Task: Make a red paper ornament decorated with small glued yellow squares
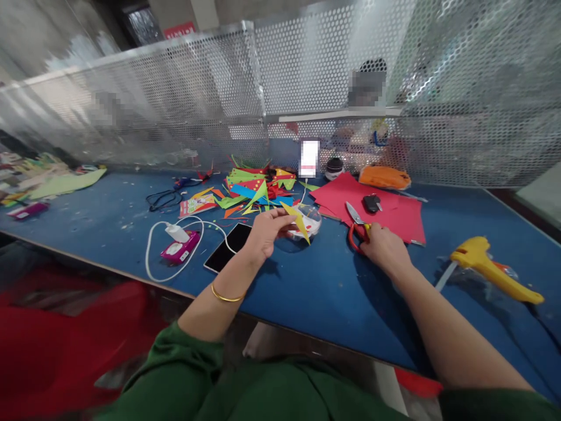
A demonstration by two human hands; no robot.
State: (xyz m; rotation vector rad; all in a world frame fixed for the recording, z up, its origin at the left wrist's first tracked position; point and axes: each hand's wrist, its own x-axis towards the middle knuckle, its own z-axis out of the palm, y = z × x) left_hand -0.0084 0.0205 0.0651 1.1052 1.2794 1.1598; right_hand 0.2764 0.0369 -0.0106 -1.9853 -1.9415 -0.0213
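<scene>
My left hand [268, 233] pinches a pointed yellow paper strip [298, 222] between thumb and fingers, raised over the table. Behind the strip rests a clear round plastic bowl [313, 221] with white and red bits in it, partly covered by the hand and paper. To the right, my right hand [385, 248] has its fingers closed on the handle of a pair of scissors [356, 234] with red and yellow grips. The scissors' blades point away and to the left, over the edge of a stack of red paper sheets [409, 219]. Part of the grip is hidden under my fingers.
Coloured paper scraps [245, 190] are heaped at the back. A yellow glue gun [495, 269] lies right, a black key fob [372, 203] on the red sheets. A dark tablet or phone [225, 251] and a purple power strip [180, 248] with white cable sit left. Perforated metal panels [210, 88] stand behind.
</scene>
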